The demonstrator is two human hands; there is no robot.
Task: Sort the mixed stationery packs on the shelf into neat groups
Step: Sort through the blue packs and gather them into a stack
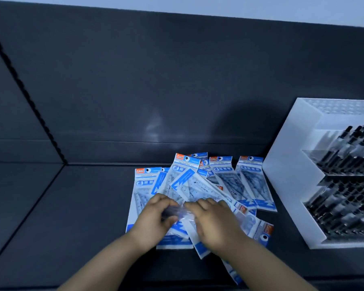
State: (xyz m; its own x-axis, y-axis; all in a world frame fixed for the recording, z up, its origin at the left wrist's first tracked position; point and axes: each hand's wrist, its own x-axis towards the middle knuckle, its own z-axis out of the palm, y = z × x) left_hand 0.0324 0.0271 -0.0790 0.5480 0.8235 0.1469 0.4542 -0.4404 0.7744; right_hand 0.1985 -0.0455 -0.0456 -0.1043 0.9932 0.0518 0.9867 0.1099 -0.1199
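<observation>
Several blue-and-white geometric set packs (225,179) lie overlapped in a loose heap on the dark shelf (76,206). One tilted pack (198,187) sits on top of the heap. My left hand (156,217) has its fingers curled round a clear plastic pack edge at the heap's middle. My right hand (212,221) lies over the same pack with its fingers bent on it. Both hands meet over the heap and hide what lies under them. Two packs at the right (250,181) lie side by side, upright to my view.
A white display stand (290,185) filled with black pens stands at the right, close to the packs. The dark back wall (177,80) rises behind the heap. A seam runs along the shelf at the left.
</observation>
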